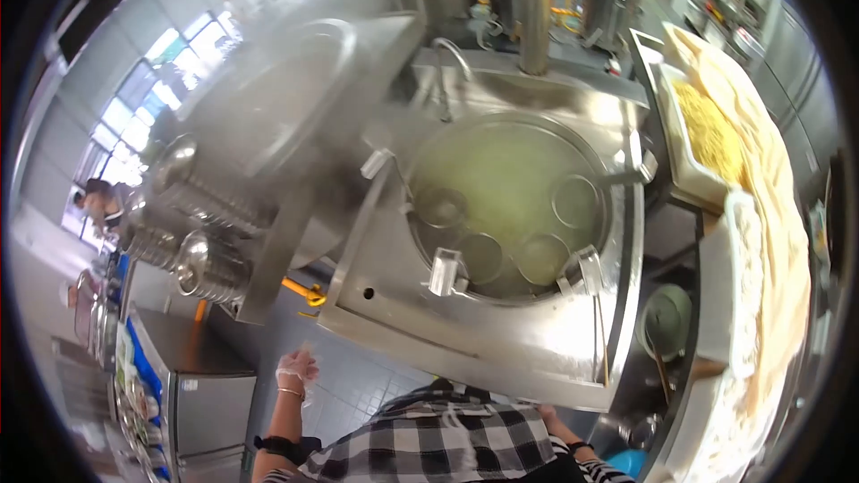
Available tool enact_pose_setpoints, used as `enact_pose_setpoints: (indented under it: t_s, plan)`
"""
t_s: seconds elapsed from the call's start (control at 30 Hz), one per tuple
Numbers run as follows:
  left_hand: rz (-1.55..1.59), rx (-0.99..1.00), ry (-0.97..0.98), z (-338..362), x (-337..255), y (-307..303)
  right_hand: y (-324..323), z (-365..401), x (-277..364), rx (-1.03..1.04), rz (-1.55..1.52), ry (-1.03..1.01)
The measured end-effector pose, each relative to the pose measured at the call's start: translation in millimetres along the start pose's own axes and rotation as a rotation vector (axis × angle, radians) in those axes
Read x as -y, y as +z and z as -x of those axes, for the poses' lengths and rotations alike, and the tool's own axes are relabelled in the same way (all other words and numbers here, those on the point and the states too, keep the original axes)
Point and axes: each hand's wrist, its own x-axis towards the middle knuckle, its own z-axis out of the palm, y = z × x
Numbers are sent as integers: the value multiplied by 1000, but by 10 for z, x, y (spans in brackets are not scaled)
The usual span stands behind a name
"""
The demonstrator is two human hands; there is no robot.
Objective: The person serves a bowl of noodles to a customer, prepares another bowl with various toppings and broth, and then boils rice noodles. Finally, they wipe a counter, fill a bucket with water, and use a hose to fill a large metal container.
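My left hand (pixel 298 368), in a clear plastic glove, hangs over the floor left of the stove. Its fingers are loosely bent and apart, and no object shows in them. My right hand (pixel 548 413) is low by the front edge of the steel stove (pixel 465 340); its fingers are mostly hidden. In front of me a large round pot (pixel 510 174) of cloudy yellow-green water is set into the stove. Several round strainer baskets (pixel 543 258) sit in the water, their handles (pixel 445 273) hooked over the rim. A thin stick (pixel 599 340) lies at the right.
Steam drifts over a large pan (pixel 295 98) at upper left. Stacked steel bowls (pixel 210 264) stand below it. On the right are a tray of yellow noodles (pixel 707 130), a pale cloth (pixel 778 241) and a bucket (pixel 667 317). A tap (pixel 445 80) stands behind the pot.
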Motion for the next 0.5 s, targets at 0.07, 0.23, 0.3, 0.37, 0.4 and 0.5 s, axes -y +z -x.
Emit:
enact_pose_setpoints:
  t_s: [0.07,0.23,0.3,0.37,0.4,0.5]
  plan:
    - [-33,16,48,37,-97,-28,-1432,-69,212,323,-292,486]
    - [398,-144,26,33,-388,-323,-2476,-1101,752,323,-375,410]
    - [637,-158,56,-292,-374,-739,-2876,-1403,1117,336,-416,344]
    - [685,-250,92,-602,-420,-1103,-3184,-1595,1495,365,-458,265]
    - [677,-383,77,-577,-689,-1187,-3334,-1656,1713,383,-483,231]
    - [587,-478,149,-649,-1013,-1457,-3668,-1732,2288,476,-545,119]
